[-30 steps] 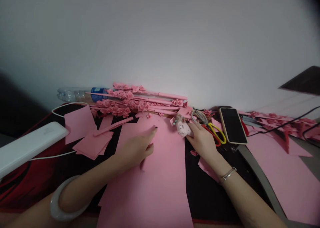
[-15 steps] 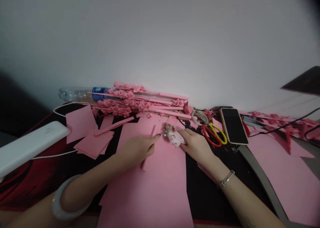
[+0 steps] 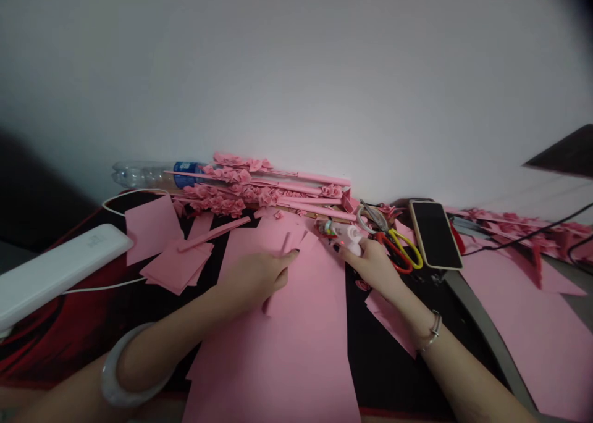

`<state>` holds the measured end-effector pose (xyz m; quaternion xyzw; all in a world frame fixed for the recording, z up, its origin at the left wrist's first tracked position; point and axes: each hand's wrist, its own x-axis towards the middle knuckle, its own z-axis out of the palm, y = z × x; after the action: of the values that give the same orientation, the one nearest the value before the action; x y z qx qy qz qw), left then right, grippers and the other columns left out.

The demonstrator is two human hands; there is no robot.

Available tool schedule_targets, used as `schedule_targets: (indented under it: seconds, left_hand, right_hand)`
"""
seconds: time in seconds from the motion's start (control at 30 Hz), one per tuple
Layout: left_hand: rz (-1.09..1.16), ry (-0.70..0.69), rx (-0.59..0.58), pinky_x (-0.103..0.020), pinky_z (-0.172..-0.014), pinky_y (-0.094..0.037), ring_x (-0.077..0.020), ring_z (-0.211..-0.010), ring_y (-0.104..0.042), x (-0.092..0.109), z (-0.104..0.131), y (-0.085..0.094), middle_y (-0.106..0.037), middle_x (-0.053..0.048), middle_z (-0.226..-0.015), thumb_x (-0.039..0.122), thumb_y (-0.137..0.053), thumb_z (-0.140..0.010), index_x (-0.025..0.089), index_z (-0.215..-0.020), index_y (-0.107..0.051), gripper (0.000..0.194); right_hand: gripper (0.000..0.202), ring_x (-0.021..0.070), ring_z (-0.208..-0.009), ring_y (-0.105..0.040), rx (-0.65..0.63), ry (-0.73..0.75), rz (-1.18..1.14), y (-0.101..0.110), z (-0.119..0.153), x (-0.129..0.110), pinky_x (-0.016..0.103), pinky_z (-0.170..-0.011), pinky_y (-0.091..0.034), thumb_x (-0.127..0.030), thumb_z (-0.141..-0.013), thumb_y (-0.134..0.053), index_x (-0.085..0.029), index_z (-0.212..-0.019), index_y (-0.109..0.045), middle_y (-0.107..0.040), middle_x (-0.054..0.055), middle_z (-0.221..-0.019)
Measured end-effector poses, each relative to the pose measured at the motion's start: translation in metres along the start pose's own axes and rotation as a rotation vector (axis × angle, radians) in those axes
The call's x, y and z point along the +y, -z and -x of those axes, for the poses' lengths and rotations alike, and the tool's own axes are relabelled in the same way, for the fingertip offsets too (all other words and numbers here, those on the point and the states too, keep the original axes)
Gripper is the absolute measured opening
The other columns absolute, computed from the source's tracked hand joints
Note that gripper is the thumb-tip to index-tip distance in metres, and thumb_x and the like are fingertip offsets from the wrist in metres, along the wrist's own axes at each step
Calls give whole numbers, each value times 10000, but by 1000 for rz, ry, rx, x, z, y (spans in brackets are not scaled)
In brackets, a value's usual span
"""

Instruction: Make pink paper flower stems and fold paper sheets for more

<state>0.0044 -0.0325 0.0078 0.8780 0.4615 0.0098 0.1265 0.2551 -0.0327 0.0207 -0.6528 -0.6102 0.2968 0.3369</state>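
Closed around a thin pink paper piece (image 3: 286,242), my left hand (image 3: 259,279) rests over the long pink sheets (image 3: 287,361). The piece sticks out above and below its fingers. My right hand (image 3: 373,263) grips a small white glue gun (image 3: 347,234), whose colourful front end points left, near the top right of the sheets. A narrow pink strip (image 3: 309,240) lies between the two hands.
Pink paper flowers (image 3: 222,201) and rolled stems lie along the wall by a plastic bottle (image 3: 148,174). Scissors (image 3: 401,250) and a phone (image 3: 435,234) are at the right. Pink squares (image 3: 176,267) and a white power bank (image 3: 60,272) lie left.
My right hand has moved slightly right with the glue gun, which has turned and lifted away from the strip. My left hand has hardly moved.
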Motion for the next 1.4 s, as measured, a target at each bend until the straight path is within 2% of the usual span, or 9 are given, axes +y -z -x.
schedule_targets:
  seconds: [0.2,0.33,0.43,0.6,0.73,0.83,1.03,1.23,1.4]
  left_hand:
    - [-8,-7,6,-280,-542,-382,-202,-631,-598,-3,0,-4,-688,-69,-773,207,-409,-911,249,-1417,-471,511]
    - [1,-7,21,-286,-551,-382,-201,-635,-598,-3,-1,-5,-704,-75,-787,208,-412,-910,248,-1410,-484,506]
    - [8,-9,17,-282,-544,-377,-196,-625,-592,-3,-1,-5,-694,-67,-752,202,-415,-905,236,-1415,-477,515]
    - [18,4,18,-277,-546,-385,-202,-640,-605,-3,0,-5,-693,-71,-792,218,-417,-907,250,-1427,-459,523]
    - [27,8,13,-276,-573,-408,-211,-668,-622,-3,0,-4,-690,-68,-799,228,-418,-908,254,-1421,-461,515]
    - [27,6,15,-273,-586,-421,-205,-661,-621,-3,0,-5,-684,-60,-784,225,-422,-905,250,-1423,-455,519]
    - [8,24,-8,-267,-555,-396,-205,-630,-611,-1,0,-3,-669,-47,-742,240,-410,-901,258,-1446,-419,545]
    - [37,41,-9,-276,-543,-377,-210,-579,-582,0,0,-1,-653,-31,-694,241,-387,-904,287,-1451,-400,549]
    - [24,42,-14,-276,-579,-402,-212,-633,-600,-1,0,-2,-669,-46,-753,245,-400,-906,307,-1446,-413,543]
  right_hand:
    - [237,121,-436,-439,52,-104,-277,2,-5,4,249,-432,-350,-396,-757,-611,-209,-649,-513,-515,-28,-516]
    - [244,118,-483,-492,-84,-102,-531,-6,3,-7,245,-472,-388,-419,-777,-635,-183,-749,-576,-622,14,-630]
    - [273,119,-507,-535,-187,-132,-619,-13,9,-13,237,-477,-394,-426,-788,-638,-157,-759,-604,-677,51,-680]
    - [278,84,-422,-493,-166,-153,-538,-14,11,-13,209,-426,-358,-378,-820,-603,-137,-682,-617,-662,38,-597]
    - [301,72,-355,-468,-289,-239,-431,-7,9,-13,184,-350,-321,-346,-800,-579,-152,-569,-572,-605,12,-496]
    - [270,68,-310,-450,-367,-310,-409,-2,7,-13,175,-300,-312,-356,-766,-599,-160,-582,-565,-608,2,-481]
    - [210,72,-279,-442,-400,-358,-422,2,6,-13,164,-274,-332,-361,-735,-614,-152,-728,-601,-618,-17,-468]
    - [198,67,-271,-447,-451,-362,-414,1,6,-10,154,-269,-321,-340,-765,-598,-149,-711,-602,-621,-8,-466]
    - [223,66,-268,-452,-477,-369,-417,2,6,-8,149,-262,-305,-360,-781,-596,-148,-712,-599,-621,-12,-472]
